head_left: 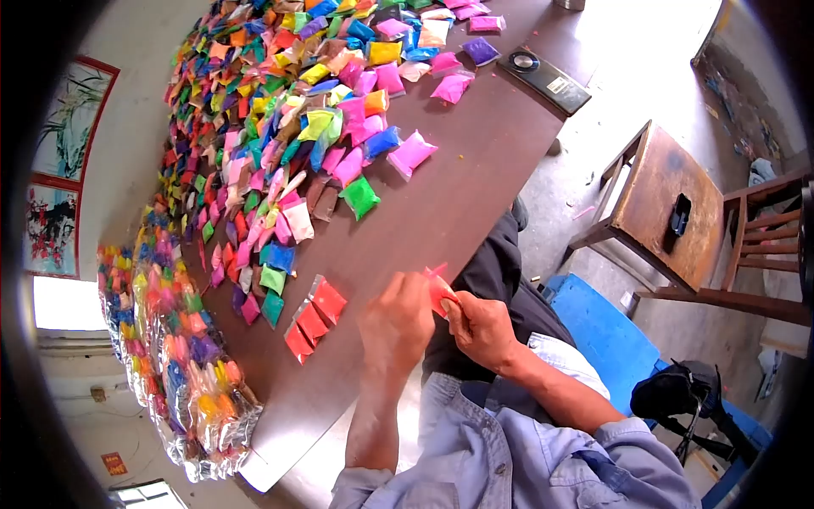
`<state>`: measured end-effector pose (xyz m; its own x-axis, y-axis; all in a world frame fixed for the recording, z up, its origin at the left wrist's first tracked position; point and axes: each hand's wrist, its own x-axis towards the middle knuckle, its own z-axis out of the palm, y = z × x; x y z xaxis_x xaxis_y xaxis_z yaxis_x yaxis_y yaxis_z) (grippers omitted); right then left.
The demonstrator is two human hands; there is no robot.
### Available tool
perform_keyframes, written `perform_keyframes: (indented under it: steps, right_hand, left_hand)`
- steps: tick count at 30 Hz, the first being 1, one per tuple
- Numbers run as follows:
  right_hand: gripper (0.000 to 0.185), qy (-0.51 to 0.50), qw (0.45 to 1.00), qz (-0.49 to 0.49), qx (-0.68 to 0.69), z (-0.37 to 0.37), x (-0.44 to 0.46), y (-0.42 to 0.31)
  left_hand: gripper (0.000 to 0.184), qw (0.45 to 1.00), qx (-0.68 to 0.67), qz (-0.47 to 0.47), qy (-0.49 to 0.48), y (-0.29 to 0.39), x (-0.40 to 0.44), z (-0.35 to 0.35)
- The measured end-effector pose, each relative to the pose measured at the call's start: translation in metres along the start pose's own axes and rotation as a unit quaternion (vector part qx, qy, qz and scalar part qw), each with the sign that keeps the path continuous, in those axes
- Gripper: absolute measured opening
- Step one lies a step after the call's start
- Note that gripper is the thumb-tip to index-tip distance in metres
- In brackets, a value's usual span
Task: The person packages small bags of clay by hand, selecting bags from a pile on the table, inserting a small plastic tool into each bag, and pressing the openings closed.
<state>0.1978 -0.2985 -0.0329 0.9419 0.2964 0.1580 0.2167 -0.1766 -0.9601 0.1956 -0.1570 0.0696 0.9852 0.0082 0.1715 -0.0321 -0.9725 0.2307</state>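
Observation:
A small red packet (438,293) is between my two hands, just off the table's near edge. My right hand (483,329) pinches its right side between thumb and fingers. My left hand (397,312), slightly blurred, is closed at the packet's left side, its fingertips partly hidden. A thin pink strip (437,271) sticks up above the packet; I cannot tell whether it is part of it. On the table to the left of my left hand lie three red packets (312,321) in a slanting row, edge to edge.
A big heap of colourful small packets (280,110) covers the table's (458,204) far left. Clear bags of coloured packets (199,365) line the left edge. A dark flat device (545,78) lies near the right edge. A wooden stool (670,199) and blue bench (598,335) stand right.

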Motion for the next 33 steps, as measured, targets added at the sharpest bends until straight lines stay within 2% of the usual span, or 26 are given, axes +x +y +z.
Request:
perform_keyframes:
  steps: [4,6,7,9,13,15,17,18,19,21,23,25,30,33]
  right_hand:
    - [0.016,0.006,0.999,-0.028,-0.043,0.0,-0.001,0.0]
    - [0.015,0.023,0.998,-0.051,-0.041,0.002,-0.002,0.001]
    - [0.015,0.021,0.998,-0.051,-0.041,0.002,-0.002,0.0]
    - [0.026,0.012,0.999,-0.012,-0.031,0.0,-0.001,-0.004]
    - [0.027,0.012,0.999,0.021,0.04,-0.001,0.004,-0.008]
    - [0.033,-0.044,0.969,0.175,0.169,-0.01,0.006,-0.013]
    - [0.038,-0.07,0.935,0.225,0.267,-0.013,0.01,-0.009]
    - [0.039,-0.078,0.917,0.253,0.297,-0.015,0.013,-0.009]
    - [0.039,-0.086,0.899,0.279,0.327,-0.018,0.015,-0.009]
    - [0.039,-0.093,0.9,0.278,0.323,-0.02,0.016,-0.008]
    - [0.04,-0.103,0.901,0.275,0.32,-0.02,0.015,-0.008]
    - [0.04,-0.097,0.907,0.272,0.306,-0.019,0.015,-0.007]
    - [0.04,-0.096,0.897,0.27,0.337,-0.019,0.015,-0.004]
    - [0.04,-0.098,0.88,0.293,0.361,-0.021,0.016,-0.004]
  left_hand:
    - [0.006,0.999,-0.026,-0.028,0.019,-0.001,0.003,-0.009]
    - [0.006,0.997,0.001,0.043,-0.062,0.011,-0.005,-0.017]
    - [0.006,0.997,0.0,0.042,-0.062,0.012,-0.008,-0.014]
    - [0.007,0.999,-0.028,0.019,-0.021,0.011,-0.013,-0.004]
    - [0.005,0.998,-0.028,-0.041,0.039,-0.004,-0.004,-0.002]
    - [0.006,0.993,-0.038,-0.077,0.076,-0.013,-0.006,0.01]
    - [0.009,0.983,-0.147,-0.049,0.094,-0.013,-0.014,0.016]
    - [0.006,0.971,-0.203,-0.091,0.089,-0.003,-0.021,0.022]
    - [0.006,0.971,-0.203,-0.091,0.09,-0.002,-0.023,0.025]
    - [0.009,0.956,-0.231,-0.16,0.086,-0.002,-0.025,0.03]
    - [0.01,0.963,-0.195,-0.151,0.108,-0.015,-0.021,0.03]
    - [0.009,0.959,-0.205,-0.176,0.086,-0.026,-0.019,0.028]
    - [0.009,0.958,-0.237,-0.103,0.128,-0.005,-0.03,0.029]
    - [0.008,0.956,-0.211,-0.156,0.128,-0.013,-0.028,0.035]
